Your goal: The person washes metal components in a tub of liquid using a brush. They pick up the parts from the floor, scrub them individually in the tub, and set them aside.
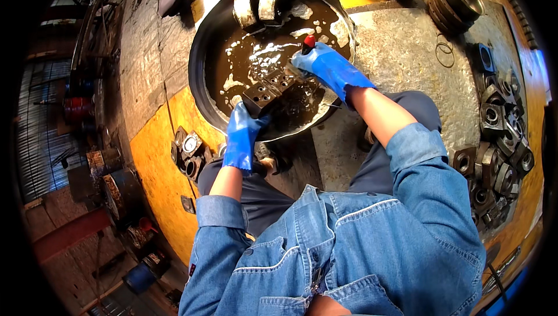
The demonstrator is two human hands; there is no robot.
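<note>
A round black basin [199, 78] of murky brown liquid lies before me. My left hand [243, 123], in a blue rubber glove, is closed on the near end of a dark metal block with round holes [260, 96], held at the liquid's surface. My right hand [318, 60], gloved alike, grips a red-handled brush [309, 41] with its head low beside the block's far end. The brush head is partly hidden and blurred. Two curved metal pieces [269, 3] stand in the basin's far side, apart from both hands.
Many dark metal parts with round bores [494, 117] are heaped at the right. Stacked rings [456, 3] stand at the far right, near thin loose rings [444, 54]. Small metal parts [190, 144] lie left of my knee. A rounded grey object [171, 0] sits at the far left.
</note>
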